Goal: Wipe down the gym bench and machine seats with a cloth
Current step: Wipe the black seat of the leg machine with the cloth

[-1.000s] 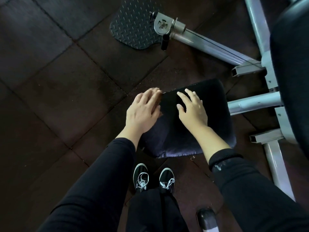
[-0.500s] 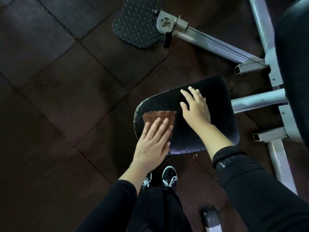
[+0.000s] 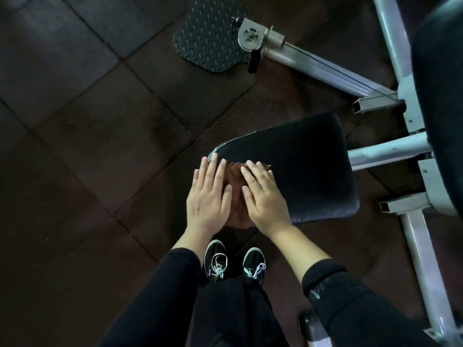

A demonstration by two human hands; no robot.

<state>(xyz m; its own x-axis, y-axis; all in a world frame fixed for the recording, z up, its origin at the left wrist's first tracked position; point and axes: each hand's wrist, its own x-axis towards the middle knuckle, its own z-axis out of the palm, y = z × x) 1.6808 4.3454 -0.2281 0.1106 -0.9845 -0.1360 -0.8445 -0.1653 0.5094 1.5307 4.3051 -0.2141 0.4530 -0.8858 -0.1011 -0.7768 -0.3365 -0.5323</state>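
Fingers (image 3: pixel 215 171) of the left hand (image 3: pixel 208 196) lie straight and close together, and those of the right hand (image 3: pixel 263 196) lie straight and slightly spread; neither hand curls round anything. Both press flat on a brown cloth (image 3: pixel 235 194), which shows between them and peeks out past the fingertips at 12 o'clock. The cloth lies on the near-left corner of the black padded machine seat (image 3: pixel 295 166), its lower edge hanging just over the seat's rim toward the shoes (image 3: pixel 234 264).

The cloth looks thin, soft and light, so it will likely bunch or slip unless held under flat palms; pressing it from above, as now, seems the sound hold. The seat's vinyl looks smooth and firm, and should let the cloth glide.

Open seat surface runs toward 2 and 3 o'clock, bare as far as the grey frame tube (image 3: pixel 385 152) that joins the seat there. The worn seat edge at 11 o'clock drops off to the dark tiled floor (image 3: pixel 87 146). A tread-plate footrest (image 3: pixel 208 38) sits well apart at 12 o'clock, and a large dark pad (image 3: pixel 441 96) looms at 2 o'clock.
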